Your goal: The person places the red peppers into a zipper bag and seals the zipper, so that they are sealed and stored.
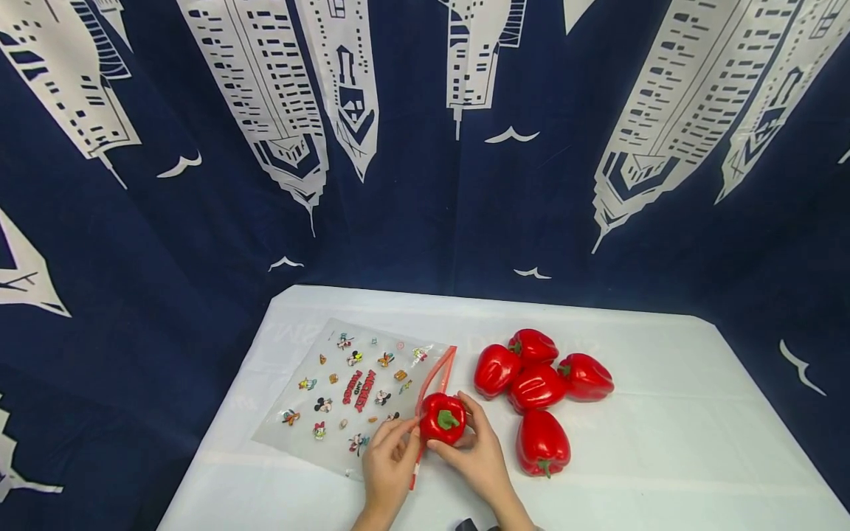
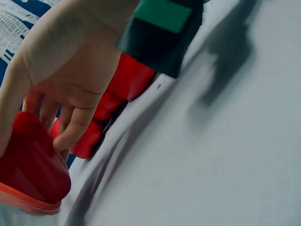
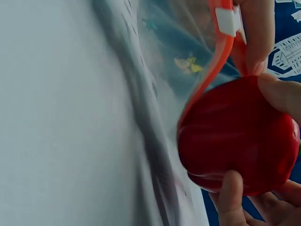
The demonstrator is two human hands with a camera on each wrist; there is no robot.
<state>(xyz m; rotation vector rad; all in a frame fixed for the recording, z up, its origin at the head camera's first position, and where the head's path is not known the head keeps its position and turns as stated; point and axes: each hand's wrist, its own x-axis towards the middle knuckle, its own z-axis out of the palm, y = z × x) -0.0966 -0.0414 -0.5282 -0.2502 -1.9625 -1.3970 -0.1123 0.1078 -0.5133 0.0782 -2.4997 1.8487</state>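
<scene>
A red bell pepper with a green stem is at the mouth of a clear zip bag printed with cartoon figures. My right hand grips the pepper from the right, thumb and fingers around it. On the other side, my left hand pinches the bag's orange zip edge, its fingertips right at the pepper. The right wrist view shows the pepper against the orange zip strip, which carries a white slider. In the left wrist view the zip strip runs along the pepper's lower end.
Right of the hands, several more red bell peppers lie in a cluster, with one pepper nearer the front. All rest on a white-covered table. Behind it hangs a dark blue cloth with white building prints.
</scene>
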